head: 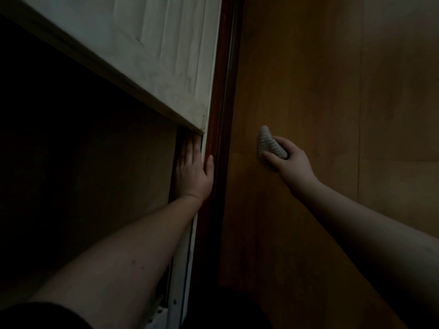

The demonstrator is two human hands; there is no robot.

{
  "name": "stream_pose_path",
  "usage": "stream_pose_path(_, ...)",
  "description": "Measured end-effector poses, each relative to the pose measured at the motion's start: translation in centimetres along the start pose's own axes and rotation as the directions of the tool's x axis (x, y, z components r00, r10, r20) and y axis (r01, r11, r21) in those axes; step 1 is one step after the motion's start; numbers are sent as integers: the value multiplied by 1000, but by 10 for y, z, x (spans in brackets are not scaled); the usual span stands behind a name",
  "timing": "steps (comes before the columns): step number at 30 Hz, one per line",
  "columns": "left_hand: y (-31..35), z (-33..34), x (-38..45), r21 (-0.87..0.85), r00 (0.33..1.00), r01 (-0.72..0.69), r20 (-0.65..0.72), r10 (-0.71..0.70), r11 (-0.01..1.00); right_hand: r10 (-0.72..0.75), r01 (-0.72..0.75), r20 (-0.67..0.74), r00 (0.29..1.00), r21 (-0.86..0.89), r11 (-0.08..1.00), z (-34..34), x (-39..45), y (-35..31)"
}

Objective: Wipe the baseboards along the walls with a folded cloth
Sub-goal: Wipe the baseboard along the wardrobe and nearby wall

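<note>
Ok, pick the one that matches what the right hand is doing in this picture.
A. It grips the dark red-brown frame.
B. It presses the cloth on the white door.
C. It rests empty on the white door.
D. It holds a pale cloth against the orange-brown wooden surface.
D: the right hand has its fingers closed on the pale cloth, held against the orange-brown wooden surface.

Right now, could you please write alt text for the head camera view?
In dim light, the right hand presses a folded grey cloth against an orange-brown wooden surface. The left hand rests flat beside a dark red-brown wooden strip, below a white panelled door.
</note>
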State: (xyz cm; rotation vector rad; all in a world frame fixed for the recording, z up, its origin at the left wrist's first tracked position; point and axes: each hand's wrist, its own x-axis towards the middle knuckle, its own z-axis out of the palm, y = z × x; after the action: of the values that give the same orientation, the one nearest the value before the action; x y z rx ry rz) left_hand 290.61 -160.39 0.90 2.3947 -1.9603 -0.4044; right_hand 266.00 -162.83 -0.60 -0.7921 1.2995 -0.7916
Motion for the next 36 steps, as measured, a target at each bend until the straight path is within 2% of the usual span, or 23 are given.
stream_pose_path(6,5,-8,-3,-19,998,23,61,-22,1000,12,-13,-6,1000,-138,990,-44,1,-47)
stream_pose_path(12,3,-10,-2,-75,999,-38,21,39,996,-20,25,21,1000,-279,960,-50,18,-82)
stream_pose_path(16,4,-15,-7,-141,997,-71,6,72,988,-31,19,-42,999,-261,965,-35,14,-84)
stream_pose_path(21,3,-12,-5,-136,997,-72,-19,70,988,-8,12,15,1000,-265,964,-23,38,-77)
stream_pose_path(24,3,-13,-4,-130,996,-92,-23,89,987,-39,21,-73,997,-226,974,-18,57,-63)
stream_pose_path(26,6,-18,-7,-125,993,-118,-17,117,985,9,-29,-142,990,-145,989,-14,64,-54)
stream_pose_path(28,13,-25,-13,-102,980,-201,-20,200,974,45,-60,-142,989,-105,993,-12,70,-46)
stream_pose_path(30,23,-38,-11,-55,923,-381,-77,376,923,36,-50,-96,995,-152,987,-11,77,-40)
stream_pose_path(33,50,-73,11,143,759,-632,-79,646,761,-2,-3,-27,1000,-194,981,-8,89,-40)
stream_pose_path(34,64,-88,23,249,724,-667,-8,690,703,-12,11,-6,1000,-205,979,-7,93,-41)
stream_pose_path(36,92,-115,50,480,745,-643,209,634,597,-30,37,34,999,-229,973,-5,101,-39)
